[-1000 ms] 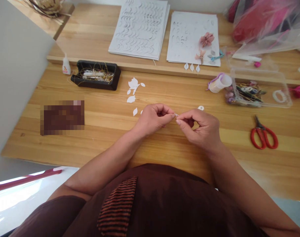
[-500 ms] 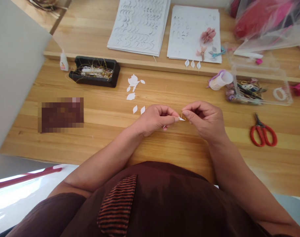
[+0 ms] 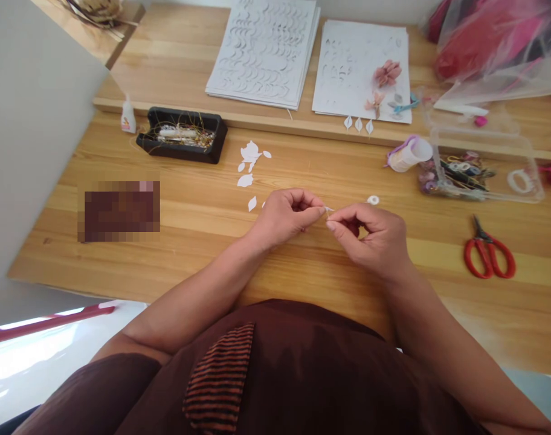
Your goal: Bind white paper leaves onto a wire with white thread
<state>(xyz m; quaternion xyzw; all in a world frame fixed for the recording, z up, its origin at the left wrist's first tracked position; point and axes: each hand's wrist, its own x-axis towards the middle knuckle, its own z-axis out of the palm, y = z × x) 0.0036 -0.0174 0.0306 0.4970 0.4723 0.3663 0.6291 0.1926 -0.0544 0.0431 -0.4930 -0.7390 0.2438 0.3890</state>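
Note:
My left hand [image 3: 288,216] is closed, thumb and forefinger pinching a small white petal [image 3: 328,209], of which only the tip shows. Close beside it, my right hand [image 3: 376,238] pinches a fine gold wire [image 3: 328,216] that runs up to the petal. The fingertips of both hands almost meet. Just beyond the right hand lies a small white spool [image 3: 373,200]. Flat white petal cut-outs [image 3: 245,180] are spread on the table past my left hand, one of them partly hidden by it.
Red-handled scissors [image 3: 489,251] lie at the right. Behind stand a black tray [image 3: 212,148] of wires, a glue bottle [image 3: 128,118], a white cup-like roll [image 3: 410,154] and a clear box [image 3: 536,175]. Paper stacks [image 3: 261,54] and three white petals [image 3: 359,124] rest on the raised shelf.
The right hand rose with the wire half a second ago, uncovering the wire loop at the petal, then came back down close to the left fingertips. The left hand kept its pinch.

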